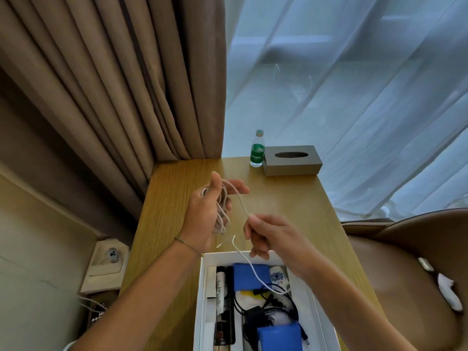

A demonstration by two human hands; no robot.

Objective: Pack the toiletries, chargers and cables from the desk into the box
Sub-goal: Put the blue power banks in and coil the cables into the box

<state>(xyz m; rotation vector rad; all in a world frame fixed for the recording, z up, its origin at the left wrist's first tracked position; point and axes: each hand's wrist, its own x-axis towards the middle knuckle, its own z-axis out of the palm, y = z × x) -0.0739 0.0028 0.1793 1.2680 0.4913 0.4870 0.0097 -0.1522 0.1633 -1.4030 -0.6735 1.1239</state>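
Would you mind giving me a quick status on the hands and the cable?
Left hand holds coiled white cable. Right hand pinches its loose run. Tail trails into open box. Nothing blocking.

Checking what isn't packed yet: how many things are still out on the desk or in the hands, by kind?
White cable, coiled in the left hand, pinched by the right hand: 1
Water bottle: 1
Tissue box: 1
Total: 3

My left hand [202,214] is raised above the desk [278,198], my right hand [266,235] beside it, the cable [241,201] running between them. The box [202,300] lies beneath; bottle [257,150] and tissue box [292,160] stand behind.
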